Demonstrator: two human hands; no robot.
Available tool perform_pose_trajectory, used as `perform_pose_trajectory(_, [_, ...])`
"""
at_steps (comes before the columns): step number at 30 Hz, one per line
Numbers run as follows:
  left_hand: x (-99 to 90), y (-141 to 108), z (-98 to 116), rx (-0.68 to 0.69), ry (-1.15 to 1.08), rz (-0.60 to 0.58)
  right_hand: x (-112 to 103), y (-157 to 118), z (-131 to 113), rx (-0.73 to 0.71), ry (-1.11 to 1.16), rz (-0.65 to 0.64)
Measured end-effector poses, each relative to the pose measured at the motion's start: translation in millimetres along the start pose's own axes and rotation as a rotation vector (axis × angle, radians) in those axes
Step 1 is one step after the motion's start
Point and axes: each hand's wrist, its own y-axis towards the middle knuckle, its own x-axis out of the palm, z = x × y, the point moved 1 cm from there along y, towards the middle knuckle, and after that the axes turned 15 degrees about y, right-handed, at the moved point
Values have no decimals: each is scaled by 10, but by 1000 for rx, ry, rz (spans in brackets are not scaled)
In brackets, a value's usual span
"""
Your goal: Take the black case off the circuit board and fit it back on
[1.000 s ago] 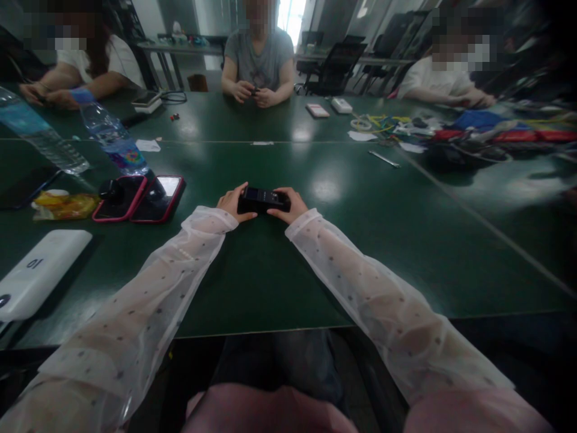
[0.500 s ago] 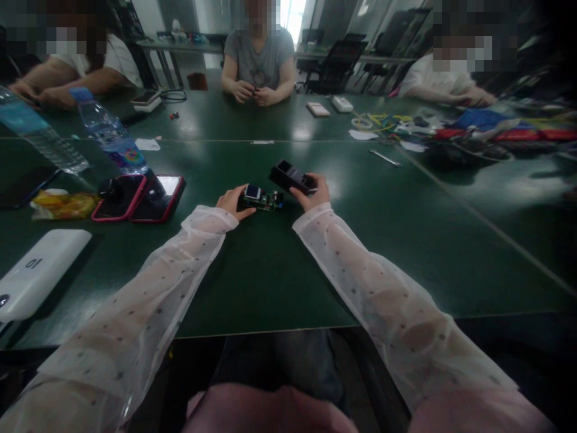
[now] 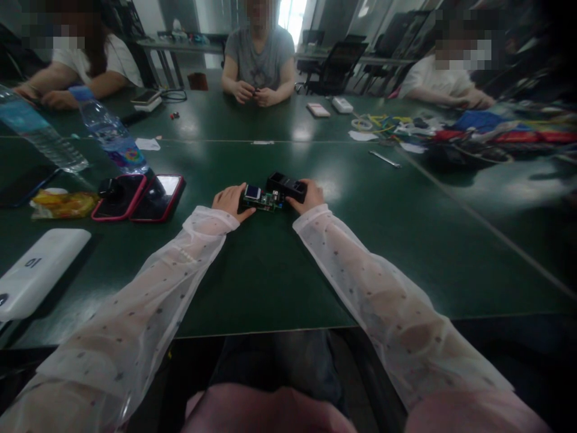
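Note:
Near the middle of the green table point(image 3: 270, 270), my left hand point(image 3: 231, 201) grips the left end of a green circuit board point(image 3: 267, 201) that carries a small square screen point(image 3: 253, 192). My right hand point(image 3: 310, 195) holds a black plastic case point(image 3: 287, 185) by its right end, thumb in front and fingers behind. The case lies just behind and to the right of the board, close to its right end. Whether the two touch is too small to tell.
To the left are two red-edged phones point(image 3: 157, 198), a yellow packet point(image 3: 63, 204), a white power bank point(image 3: 42, 273) and bottles point(image 3: 110, 132). A wrench point(image 3: 384, 159) and heaped cables point(image 3: 487, 135) lie right. Three people sit around the table.
My right hand has lowered the black case and shifted it slightly left, nearer the board. The case now looks flatter. My left hand and the board have hardly moved.

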Motion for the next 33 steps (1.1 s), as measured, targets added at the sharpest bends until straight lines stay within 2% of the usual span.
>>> perform_pose_trajectory(4, [21,-5,-19,0,74,-116,7,-23,-25,7,-51,-27])
perform_pose_trajectory(7, [34,1,-21,24,108,-174,8,-30,-20,8,-69,3])
perform_pose_trajectory(19, [34,8,-24,33,129,-170,-21,-81,-121,-29,-93,65])
perform_pose_trajectory(27, [36,2,-29,37,111,-164,-71,-93,-191,-57,-44,56])
perform_pose_trajectory(33, [32,2,-37,37,96,-170,-57,-60,-151,-79,-38,88])
